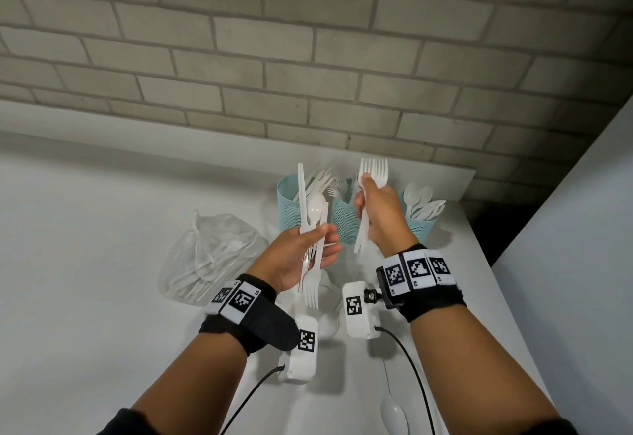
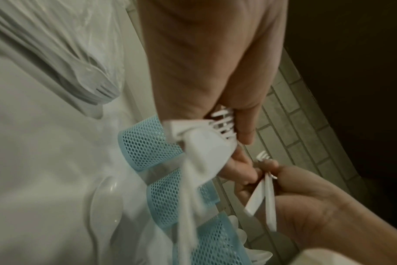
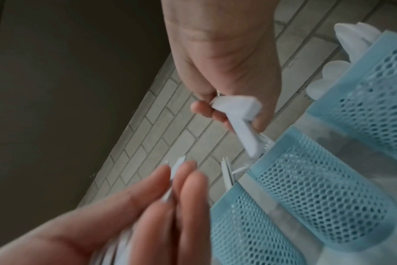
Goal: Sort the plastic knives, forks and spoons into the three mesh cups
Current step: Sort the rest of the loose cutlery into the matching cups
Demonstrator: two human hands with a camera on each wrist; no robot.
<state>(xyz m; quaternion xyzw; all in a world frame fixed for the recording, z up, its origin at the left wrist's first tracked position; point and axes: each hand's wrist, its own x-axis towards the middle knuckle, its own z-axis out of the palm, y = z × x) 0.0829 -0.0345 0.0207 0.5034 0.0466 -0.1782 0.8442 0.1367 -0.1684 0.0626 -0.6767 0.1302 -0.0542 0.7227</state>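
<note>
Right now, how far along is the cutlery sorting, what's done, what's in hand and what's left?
Partly done. All three mesh cups already hold cutlery; the rightmost holds spoons. In hand: the right hand grips a bunch of forks above the cups, and the left hand holds a mixed bunch with a spoon and a fork. Left: a loose spoon on the table and a plastic bag with more cutlery inside.

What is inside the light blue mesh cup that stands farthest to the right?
White plastic spoons stand in the rightmost light blue mesh cup, bowls upward above its rim. Their handles and the cup's bottom are hidden by the mesh wall, so anything lower down cannot be seen.
</note>
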